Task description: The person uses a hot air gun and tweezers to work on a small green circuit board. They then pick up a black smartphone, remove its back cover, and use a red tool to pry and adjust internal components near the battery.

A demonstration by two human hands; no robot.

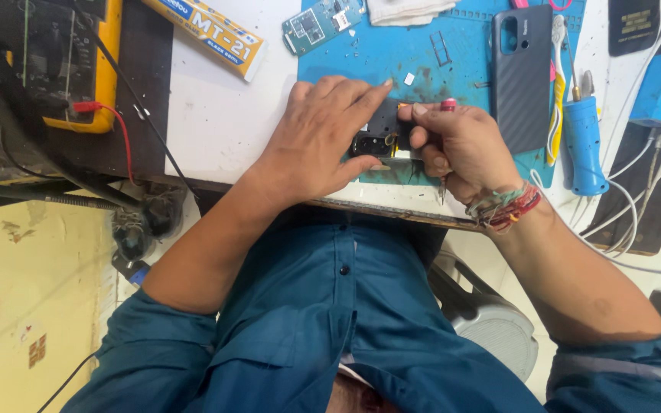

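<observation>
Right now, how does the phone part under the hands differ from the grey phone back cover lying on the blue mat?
The phone part is black, with openings showing inner pieces; the grey back cover is closed and finely ribbed. The phone part is mostly hidden, pinned by the left hand and met by the right hand, which grips a thin tool; the back cover lies untouched and in full view. Both rest on the blue mat.

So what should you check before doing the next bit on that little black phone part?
1. Left hand pressing the black phone part flat: ok.
2. Right hand gripping the red-capped tool: ok.
3. Tool tip on the right spot: cannot tell, fingers hide it.
4. Part lying on the blue mat: ok.
5. Grey back cover set aside, apart from the hands: ok.
</observation>
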